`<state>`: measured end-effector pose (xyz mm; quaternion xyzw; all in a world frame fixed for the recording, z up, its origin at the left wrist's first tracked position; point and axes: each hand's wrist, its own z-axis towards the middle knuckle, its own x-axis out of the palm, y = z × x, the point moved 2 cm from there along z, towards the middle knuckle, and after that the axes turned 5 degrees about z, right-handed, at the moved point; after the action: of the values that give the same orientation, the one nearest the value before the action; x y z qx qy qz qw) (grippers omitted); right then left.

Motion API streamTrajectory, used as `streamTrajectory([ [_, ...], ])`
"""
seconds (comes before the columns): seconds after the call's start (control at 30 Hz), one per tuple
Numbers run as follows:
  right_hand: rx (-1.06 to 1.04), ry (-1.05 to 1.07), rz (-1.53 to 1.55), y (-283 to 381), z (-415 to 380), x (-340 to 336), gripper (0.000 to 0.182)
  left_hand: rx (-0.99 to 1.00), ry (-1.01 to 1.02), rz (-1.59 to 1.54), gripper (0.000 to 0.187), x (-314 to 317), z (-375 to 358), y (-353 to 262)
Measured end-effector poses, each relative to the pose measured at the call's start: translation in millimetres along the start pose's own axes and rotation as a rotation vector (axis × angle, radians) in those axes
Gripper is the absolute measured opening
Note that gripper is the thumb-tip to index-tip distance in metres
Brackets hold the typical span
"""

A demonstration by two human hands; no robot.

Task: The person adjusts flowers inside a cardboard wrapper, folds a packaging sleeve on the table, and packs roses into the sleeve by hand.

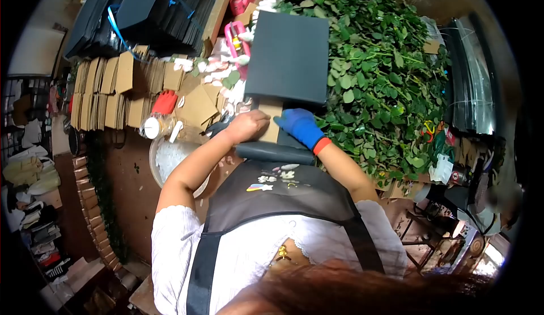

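In front of me lies a narrow tan cardboard piece (pixel 271 110), partly under the near edge of a large dark grey board (pixel 288 57). My left hand (pixel 248 126) is bare. Its fingers are curled and pinched together at the left edge of the cardboard. On the opposite edge, my right hand (pixel 300 127) wears a blue glove with a red cuff, and its fingers bend over the cardboard. The fingertips are partly hidden. A dark rolled edge (pixel 275 152) lies between my wrists and the apron.
Leafy green stems (pixel 374 77) are heaped on the right. Folded cardboard pieces (pixel 102 96) stand in rows at left, below stacked dark sheets (pixel 153 9). Pink baskets (pixel 233 40) sit near the board. A tub of white bits (pixel 167 159) stands beside my left arm.
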<state>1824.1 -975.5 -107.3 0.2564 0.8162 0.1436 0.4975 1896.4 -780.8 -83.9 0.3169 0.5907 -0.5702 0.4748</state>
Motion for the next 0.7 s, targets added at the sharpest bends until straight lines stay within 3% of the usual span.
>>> streamTrajectory([
  [0.03,-0.074,-0.007,-0.014,9.9,-16.9,-20.5,0.050,-0.012,-0.016,0.002,0.030,4.8,-2.0,6.6],
  [0.1,-0.221,0.047,0.345,13.8,-46.0,-52.6,0.041,-0.036,-0.049,0.004,0.018,11.1,-3.5,7.4],
  [0.17,-0.519,-0.387,0.685,10.3,-79.3,-97.6,0.031,-0.074,-0.050,-0.015,0.014,4.1,0.4,-0.6],
  [0.2,-0.355,-0.474,0.716,1.7,-87.9,-125.4,0.031,-0.058,-0.080,-0.025,0.013,3.5,1.4,-1.6],
  [0.23,-0.436,-0.794,0.549,-17.0,-82.9,-141.4,0.032,-0.041,-0.111,-0.035,0.011,2.9,2.0,-1.4],
  [0.27,-0.388,-1.043,0.090,-41.0,-73.7,-155.1,0.041,-0.031,-0.120,-0.048,0.012,4.3,1.4,-0.4],
  [0.3,-0.250,-1.058,-0.155,-52.4,-64.7,-165.9,0.056,-0.031,-0.128,-0.039,0.014,4.0,2.0,-1.1],
  [0.37,-0.295,-0.946,-0.305,-57.3,-44.2,-171.1,0.063,-0.017,-0.133,-0.045,0.015,4.9,3.2,1.7],
  [0.47,-0.538,-0.851,-0.304,-45.2,-27.7,-186.0,0.061,-0.013,-0.120,-0.040,0.016,-2.4,5.1,-1.3],
  [0.6,-0.685,-1.147,-0.091,-24.6,-30.5,-200.2,0.051,-0.045,-0.151,-0.078,0.016,-1.9,4.8,-3.8],
  [0.7,-0.568,-0.760,0.689,-32.4,-27.2,-155.0,0.036,-0.035,-0.150,-0.069,0.016,-5.2,5.0,-3.6],
])
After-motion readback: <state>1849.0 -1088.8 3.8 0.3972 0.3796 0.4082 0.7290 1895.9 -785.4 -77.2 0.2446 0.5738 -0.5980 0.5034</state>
